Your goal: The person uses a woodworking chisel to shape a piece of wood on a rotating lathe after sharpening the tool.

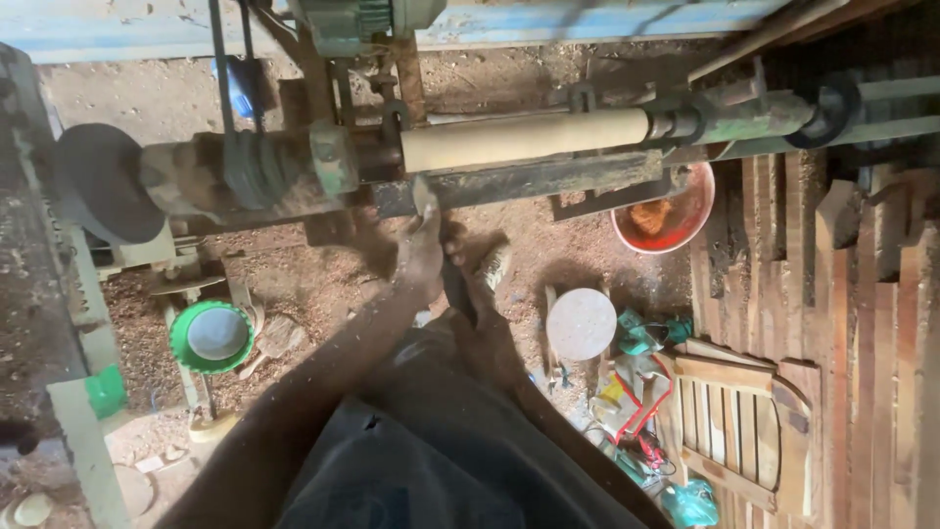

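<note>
Seen from above, a person's right hand [487,333] grips the dark handle of a chisel [443,250], while the left hand [421,257] closes around its blade farther forward. The tip meets the left end of a pale wooden rod [524,137] mounted level in a lathe [245,171]. Sawdust covers the floor [323,284]; a red bowl [697,217] sits beyond.

Both hands [446,269] blur together around a dark tool [456,284], their grip impossible to tell
</note>
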